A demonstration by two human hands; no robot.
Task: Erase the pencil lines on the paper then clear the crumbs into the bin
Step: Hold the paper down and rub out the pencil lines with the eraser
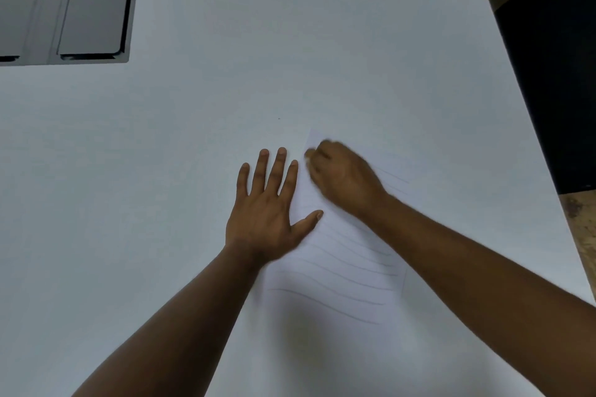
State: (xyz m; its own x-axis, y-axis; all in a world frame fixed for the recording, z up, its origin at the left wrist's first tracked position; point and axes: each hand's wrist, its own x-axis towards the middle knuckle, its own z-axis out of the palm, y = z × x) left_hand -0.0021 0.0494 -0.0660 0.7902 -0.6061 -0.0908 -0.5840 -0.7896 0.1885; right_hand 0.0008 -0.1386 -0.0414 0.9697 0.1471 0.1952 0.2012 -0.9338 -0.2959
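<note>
A white sheet of paper ruled with wavy grey pencil lines lies on the pale white worktop, near its front right part. The left hand lies flat with straight, spread fingers, pressing the paper's left edge. The right hand is blurred, fingers curled over the sheet's far end; whether it grips anything cannot be told. A grey metal recessed panel sits at the far left
</note>
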